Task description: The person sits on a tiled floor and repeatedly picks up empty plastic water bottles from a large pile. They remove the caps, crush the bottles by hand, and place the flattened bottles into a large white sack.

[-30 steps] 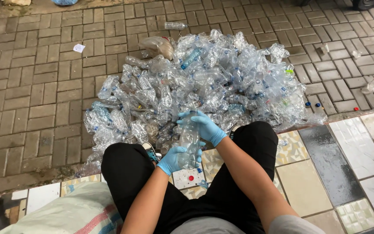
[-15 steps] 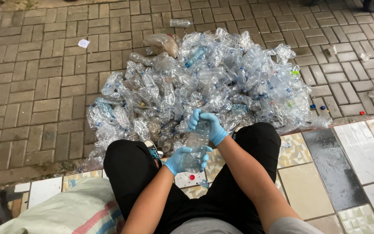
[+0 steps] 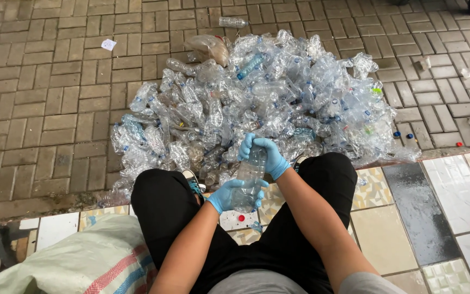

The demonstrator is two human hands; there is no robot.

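Fingers (image 3: 229, 190) of the left hand (image 3: 229, 195) wrap the lower body of a clear plastic bottle (image 3: 248, 177), held upright between the knees; the right hand (image 3: 265, 155) closes around its top. Below the bottle, a red cap (image 3: 241, 218) lies on the tiled floor (image 3: 387, 239). Left of the bottle sits a woven sack (image 3: 77, 261). Beyond the bottle spreads a heap of crushed clear bottles (image 3: 262, 98) on brick paving (image 3: 44, 109)

Big heap of crushed clear plastic bottles (image 3: 257, 103) at 12 o'clock on brick paving (image 3: 44, 109). Woven sack (image 3: 82, 261) w/ red stripe, 8 o'clock. Paper scrap (image 3: 108, 44), 10 o'clock. Loose caps (image 3: 401, 135), 3 o'clock. Patterned tiles (image 3: 409, 218), 4 o'clock.
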